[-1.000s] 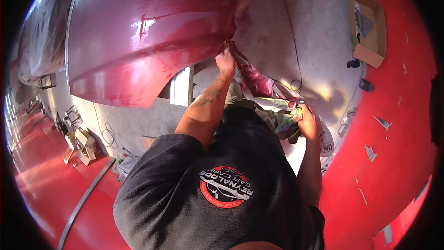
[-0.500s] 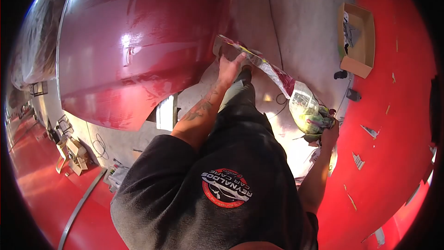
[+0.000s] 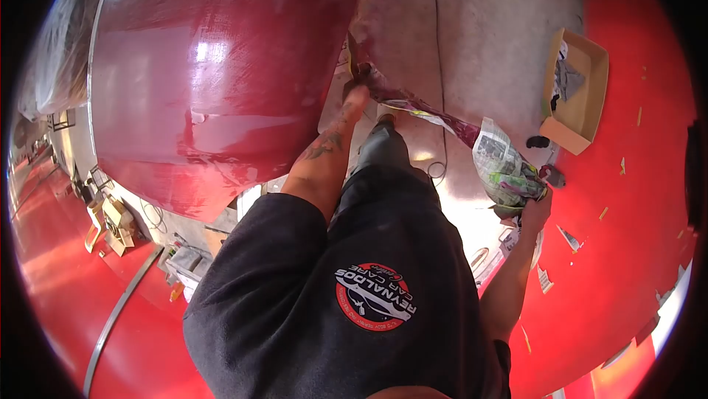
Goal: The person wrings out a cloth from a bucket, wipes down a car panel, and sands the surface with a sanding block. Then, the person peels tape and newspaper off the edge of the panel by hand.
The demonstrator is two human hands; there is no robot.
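My left hand (image 3: 357, 98) is at the edge of a dark red, glossy car panel (image 3: 243, 89), closed on one end of a long, twisted strip of masking paper (image 3: 424, 110) with red overspray. From there the strip stretches across to a crumpled bundle of newspaper (image 3: 501, 167). My right hand (image 3: 537, 209) grips that bundle at its lower right, and the fingertips are partly hidden by the paper. Part of the paper still touches the panel's edge near my left hand.
An open cardboard box (image 3: 579, 96) with scraps inside stands on the red surface (image 3: 605, 266) at right, where torn paper bits lie scattered. A dark cable (image 3: 436, 30) runs along the grey floor. Cardboard pieces (image 3: 120, 226) lie at left.
My left hand has moved forward and slightly left to the panel's edge, and its end of the strip went with it. My right hand and the newspaper bundle have shifted slightly right.
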